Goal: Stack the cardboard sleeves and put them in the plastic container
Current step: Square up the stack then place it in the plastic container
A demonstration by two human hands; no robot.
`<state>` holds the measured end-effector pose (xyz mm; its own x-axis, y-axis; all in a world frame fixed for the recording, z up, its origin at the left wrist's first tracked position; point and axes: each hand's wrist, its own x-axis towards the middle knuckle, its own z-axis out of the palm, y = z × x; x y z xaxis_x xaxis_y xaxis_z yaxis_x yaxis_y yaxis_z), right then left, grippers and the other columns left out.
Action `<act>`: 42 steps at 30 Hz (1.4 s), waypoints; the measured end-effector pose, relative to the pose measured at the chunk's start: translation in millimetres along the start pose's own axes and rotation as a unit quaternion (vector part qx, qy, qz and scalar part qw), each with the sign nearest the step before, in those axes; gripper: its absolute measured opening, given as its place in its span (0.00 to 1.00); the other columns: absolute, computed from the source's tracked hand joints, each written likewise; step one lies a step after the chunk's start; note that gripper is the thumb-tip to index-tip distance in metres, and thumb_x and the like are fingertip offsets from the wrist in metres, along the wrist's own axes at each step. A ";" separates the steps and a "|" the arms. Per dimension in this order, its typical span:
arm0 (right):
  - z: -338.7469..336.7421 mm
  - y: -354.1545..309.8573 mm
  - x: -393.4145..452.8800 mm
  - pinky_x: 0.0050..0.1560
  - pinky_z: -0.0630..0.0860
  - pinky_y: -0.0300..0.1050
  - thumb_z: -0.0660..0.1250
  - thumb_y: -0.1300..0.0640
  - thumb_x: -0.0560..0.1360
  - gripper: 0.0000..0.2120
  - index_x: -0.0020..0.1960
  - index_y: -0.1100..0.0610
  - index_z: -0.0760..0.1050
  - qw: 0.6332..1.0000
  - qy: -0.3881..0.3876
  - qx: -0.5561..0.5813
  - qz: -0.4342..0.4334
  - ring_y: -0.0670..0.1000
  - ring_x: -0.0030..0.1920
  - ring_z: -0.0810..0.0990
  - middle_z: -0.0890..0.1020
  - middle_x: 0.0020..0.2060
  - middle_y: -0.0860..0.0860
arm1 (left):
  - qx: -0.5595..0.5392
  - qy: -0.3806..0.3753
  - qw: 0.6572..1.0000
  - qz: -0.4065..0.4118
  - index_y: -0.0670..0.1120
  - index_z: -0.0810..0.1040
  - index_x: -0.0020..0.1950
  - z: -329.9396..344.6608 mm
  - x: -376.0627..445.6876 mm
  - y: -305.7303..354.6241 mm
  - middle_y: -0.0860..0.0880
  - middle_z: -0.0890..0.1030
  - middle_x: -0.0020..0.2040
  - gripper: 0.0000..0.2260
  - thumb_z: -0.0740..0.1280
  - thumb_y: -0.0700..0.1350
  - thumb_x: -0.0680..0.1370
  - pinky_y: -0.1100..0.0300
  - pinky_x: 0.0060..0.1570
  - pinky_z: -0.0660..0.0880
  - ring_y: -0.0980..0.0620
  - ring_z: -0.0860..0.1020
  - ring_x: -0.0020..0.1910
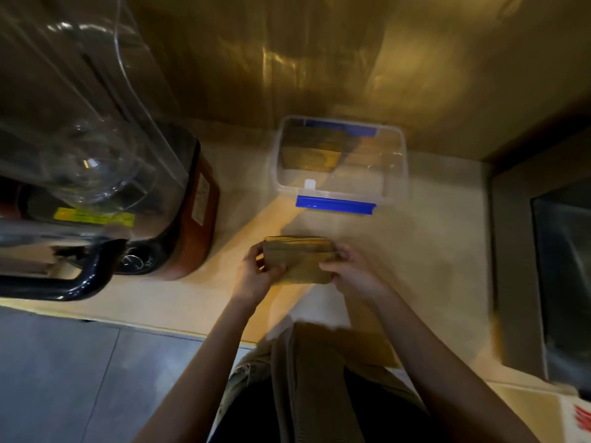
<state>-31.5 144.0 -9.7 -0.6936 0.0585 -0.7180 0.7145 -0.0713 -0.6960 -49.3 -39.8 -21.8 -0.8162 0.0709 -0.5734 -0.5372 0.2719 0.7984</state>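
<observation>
A blender (96, 174) with clear jug and red base stands at the tabletop (431, 251) left; a dark sink (563, 276) sits right.

Dim, warm yellow cast; glare streaks on back wall (287, 59), bright patch on bench (415, 251). Whole frame soft w/ motion blur, wide-angle bending at edges

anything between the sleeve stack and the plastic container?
Head view: only bare counter separates the sleeve stack, held by both hands, from the plastic container.

Brown sleeve stack (299, 260), open clear container (340, 161)
</observation>
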 end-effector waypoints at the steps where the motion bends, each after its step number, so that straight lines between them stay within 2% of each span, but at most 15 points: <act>1: -6.7 6.3 -4.1 0.29 0.75 0.30 0.64 0.73 0.71 0.18 0.55 0.57 0.70 1.000 0.007 0.001 -0.010 0.46 0.42 0.76 0.77 0.42 0.49 | 0.016 -0.016 1.000 0.016 0.42 0.66 0.65 5.1 -3.1 -0.1 0.42 0.74 0.59 0.24 0.68 0.35 0.71 0.64 0.43 0.78 0.48 0.74 0.54; 3: -19.1 20.0 -11.4 0.34 0.78 0.34 0.67 0.74 0.69 0.25 0.62 0.58 0.67 0.998 0.037 -0.020 -0.037 0.50 0.47 0.78 0.77 0.47 0.50 | 0.061 -0.037 0.996 0.046 0.42 0.65 0.66 14.8 -8.0 -0.5 0.43 0.75 0.58 0.25 0.69 0.36 0.70 0.54 0.55 0.77 0.46 0.75 0.56; 4: -24.3 26.3 -15.1 0.40 0.80 0.39 0.68 0.73 0.68 0.29 0.65 0.58 0.65 0.997 0.054 -0.038 -0.050 0.53 0.52 0.77 0.77 0.51 0.52 | 0.089 -0.043 0.993 0.060 0.43 0.65 0.66 19.3 -10.1 -0.4 0.44 0.75 0.57 0.26 0.69 0.37 0.70 0.51 0.57 0.76 0.45 0.75 0.56; 6: -30.7 35.8 -25.1 0.56 0.77 0.51 0.70 0.73 0.67 0.35 0.70 0.60 0.61 0.991 0.087 -0.075 -0.072 0.56 0.59 0.75 0.76 0.57 0.56 | 0.133 -0.055 0.985 0.092 0.43 0.66 0.65 28.2 -14.2 -0.8 0.44 0.77 0.56 0.26 0.70 0.38 0.69 0.50 0.58 0.75 0.45 0.76 0.56; 8: -38.9 45.3 -36.1 0.62 0.73 0.52 0.70 0.73 0.67 0.35 0.70 0.62 0.61 0.983 0.122 -0.095 -0.097 0.57 0.61 0.75 0.76 0.58 0.59 | 0.166 -0.066 0.976 0.123 0.43 0.67 0.65 39.0 -18.4 -1.0 0.42 0.78 0.57 0.26 0.71 0.39 0.69 0.50 0.57 0.76 0.44 0.77 0.56; 12: -48.7 61.1 -51.8 0.54 0.73 0.37 0.69 0.71 0.68 0.26 0.64 0.61 0.68 0.966 0.169 -0.122 -0.154 0.53 0.56 0.77 0.77 0.53 0.52 | 0.224 -0.060 0.956 0.181 0.42 0.67 0.63 53.6 -25.0 -4.3 0.41 0.79 0.57 0.25 0.71 0.40 0.69 0.58 0.54 0.74 0.45 0.77 0.56; 14: -49.3 66.0 -56.0 0.50 0.72 0.28 0.69 0.70 0.68 0.25 0.64 0.59 0.68 0.959 0.185 -0.129 -0.171 0.50 0.54 0.77 0.77 0.52 0.49 | 0.233 -0.041 0.952 0.195 0.41 0.68 0.63 57.7 -28.2 -7.8 0.42 0.79 0.56 0.25 0.71 0.40 0.69 0.62 0.50 0.71 0.45 0.77 0.55; 15: -48.9 67.7 -57.5 0.50 0.72 0.28 0.69 0.69 0.68 0.26 0.64 0.58 0.67 0.958 0.186 -0.131 -0.174 0.49 0.55 0.77 0.77 0.52 0.48 | 0.231 -0.033 0.952 0.197 0.42 0.68 0.63 59.3 -29.2 -10.5 0.42 0.79 0.56 0.25 0.72 0.40 0.68 0.61 0.50 0.71 0.45 0.78 0.54; 18: -43.9 74.1 -59.0 0.58 0.70 0.37 0.68 0.66 0.70 0.31 0.70 0.56 0.61 0.966 0.151 -0.132 -0.162 0.46 0.59 0.73 0.74 0.57 0.47 | 0.234 -0.034 0.956 0.174 0.44 0.65 0.66 64.6 -31.3 -20.0 0.42 0.78 0.58 0.29 0.73 0.41 0.68 0.57 0.54 0.72 0.43 0.77 0.57; 20: -38.3 78.3 -57.7 0.61 0.70 0.41 0.67 0.66 0.71 0.33 0.72 0.55 0.58 0.968 0.147 -0.130 -0.155 0.48 0.63 0.72 0.74 0.63 0.51 | 0.233 -0.040 0.960 0.154 0.45 0.62 0.69 70.2 -32.6 -22.9 0.41 0.77 0.61 0.32 0.72 0.41 0.68 0.60 0.55 0.70 0.44 0.75 0.60; 25: -29.6 80.7 -47.8 0.66 0.70 0.51 0.63 0.69 0.72 0.30 0.71 0.56 0.59 0.964 0.186 -0.113 -0.151 0.55 0.65 0.72 0.73 0.66 0.57 | 0.200 -0.024 0.970 0.136 0.45 0.60 0.70 79.3 -32.5 -22.3 0.42 0.75 0.63 0.33 0.71 0.39 0.69 0.63 0.53 0.68 0.44 0.74 0.61; 29: -34.4 80.9 -46.3 0.65 0.70 0.45 0.64 0.68 0.73 0.32 0.73 0.54 0.57 0.966 0.170 -0.127 -0.151 0.54 0.65 0.73 0.73 0.66 0.57 | 0.188 -0.004 0.972 0.138 0.46 0.61 0.70 74.6 -31.2 -22.7 0.42 0.74 0.65 0.33 0.72 0.39 0.68 0.61 0.57 0.68 0.44 0.73 0.63; 33: -36.6 82.9 -44.0 0.61 0.65 0.36 0.63 0.67 0.74 0.35 0.75 0.54 0.49 0.967 0.144 -0.149 -0.145 0.53 0.68 0.69 0.69 0.70 0.55 | 0.183 0.001 0.974 0.132 0.46 0.60 0.71 74.6 -32.5 -24.3 0.42 0.73 0.66 0.34 0.71 0.39 0.69 0.60 0.60 0.67 0.45 0.71 0.66; 39: -22.6 89.7 -39.0 0.66 0.65 0.43 0.57 0.65 0.77 0.29 0.75 0.54 0.49 0.981 0.124 -0.086 -0.118 0.53 0.69 0.67 0.66 0.71 0.55 | 0.130 0.004 0.988 0.087 0.47 0.54 0.73 81.8 -33.7 -30.4 0.42 0.71 0.69 0.36 0.68 0.36 0.71 0.60 0.62 0.65 0.45 0.69 0.68; 42: -22.8 88.9 -39.5 0.66 0.63 0.42 0.54 0.64 0.78 0.28 0.75 0.54 0.48 0.980 0.122 -0.101 -0.118 0.52 0.70 0.65 0.65 0.71 0.53 | 0.129 0.001 0.988 0.087 0.47 0.54 0.73 79.4 -34.1 -33.3 0.42 0.70 0.69 0.36 0.68 0.36 0.71 0.55 0.65 0.66 0.45 0.69 0.68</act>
<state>61.5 158.0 -43.4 -0.8166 0.2885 -0.5000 0.5576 0.1704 -0.8124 13.3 25.0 -43.4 -0.8919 0.1359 -0.4314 -0.3173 0.4916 0.8109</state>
